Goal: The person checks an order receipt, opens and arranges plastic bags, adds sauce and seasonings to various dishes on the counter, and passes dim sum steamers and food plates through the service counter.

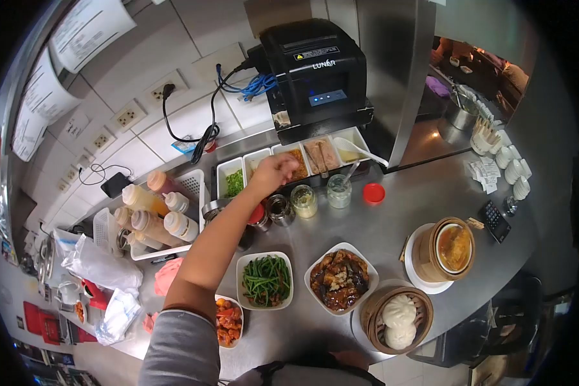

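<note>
My left hand [275, 175] reaches over the row of topping containers, its fingers curled together above the container of orange-brown crumbs [298, 168]. Whatever the fingertips hold, if anything, is too small to make out. Left of it are a tub of chopped green onion [235, 184] and a partly covered white tub [256, 158]. On the right sit a container of pinkish-tan food [321, 154] and one with a white spoon [360, 152]. A dim shape at the bottom edge, perhaps my right hand [350, 359], shows no clear fingers.
Open jars [303, 201] stand before the toppings, near a red lid [374, 193]. Bowls of green beans [264, 281], glossy eggplant [342, 279] and red-sauced pieces [229, 325] line the counter. Bamboo steamers hold buns [399, 320] and a yellowish dish [454, 248]. Squeeze bottles [151, 226] fill a basket.
</note>
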`<state>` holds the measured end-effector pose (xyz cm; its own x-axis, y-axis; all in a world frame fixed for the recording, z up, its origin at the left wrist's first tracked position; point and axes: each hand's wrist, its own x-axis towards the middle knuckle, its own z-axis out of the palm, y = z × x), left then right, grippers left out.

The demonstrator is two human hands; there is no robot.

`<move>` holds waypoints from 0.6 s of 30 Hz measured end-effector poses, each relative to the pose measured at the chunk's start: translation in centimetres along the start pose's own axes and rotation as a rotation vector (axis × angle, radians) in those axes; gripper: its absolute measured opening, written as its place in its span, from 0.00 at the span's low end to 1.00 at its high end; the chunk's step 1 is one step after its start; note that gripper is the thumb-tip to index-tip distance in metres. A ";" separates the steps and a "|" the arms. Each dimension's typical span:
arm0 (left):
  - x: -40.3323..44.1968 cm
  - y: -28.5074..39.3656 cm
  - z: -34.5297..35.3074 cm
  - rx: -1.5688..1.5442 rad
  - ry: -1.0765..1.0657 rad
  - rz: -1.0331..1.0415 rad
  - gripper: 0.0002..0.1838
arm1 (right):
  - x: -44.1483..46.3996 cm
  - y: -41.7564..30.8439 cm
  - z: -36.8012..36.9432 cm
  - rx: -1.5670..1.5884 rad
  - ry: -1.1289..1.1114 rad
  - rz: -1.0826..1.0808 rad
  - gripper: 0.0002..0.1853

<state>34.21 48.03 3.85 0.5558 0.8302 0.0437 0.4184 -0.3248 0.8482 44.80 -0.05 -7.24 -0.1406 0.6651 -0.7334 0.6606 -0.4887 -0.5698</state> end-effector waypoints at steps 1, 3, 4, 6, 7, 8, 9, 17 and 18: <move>-0.1 0.3 -0.3 -0.164 0.089 -0.175 0.10 | 0.3 0.2 -0.1 0.040 -0.015 0.009 0.15; -0.1 -1.5 -1.0 -0.005 0.210 -0.086 0.11 | 0.8 0.4 -0.5 0.111 -0.038 0.026 0.16; -0.5 -1.9 -1.1 0.118 0.269 -0.021 0.11 | 1.0 0.5 -0.7 0.136 -0.048 0.033 0.16; -1.9 -0.8 -1.1 0.261 0.349 0.134 0.11 | 1.3 0.7 -1.0 0.179 -0.063 0.047 0.16; -2.5 0.1 -1.1 0.305 0.364 0.151 0.11 | 1.3 0.8 -1.1 0.196 -0.072 0.053 0.16; -3.0 0.9 -1.2 0.349 0.379 0.169 0.10 | 1.4 0.9 -1.1 0.215 -0.078 0.058 0.16; -3.3 1.0 -1.3 0.392 0.393 0.187 0.10 | 1.5 1.0 -1.1 0.230 -0.083 0.063 0.16; -3.3 -3.0 -0.5 -0.230 0.369 -0.120 0.12 | 1.4 1.3 -0.8 0.298 -0.109 0.095 0.17; -3.5 -2.9 -0.6 -0.357 0.391 -0.188 0.13 | 1.4 1.4 -0.8 0.306 -0.110 0.099 0.17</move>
<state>30.64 46.33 1.56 0.1591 0.9872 0.0090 0.1776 -0.0376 0.9834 46.14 0.65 -8.73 -0.1765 0.5489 -0.8170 0.4255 -0.7059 -0.5662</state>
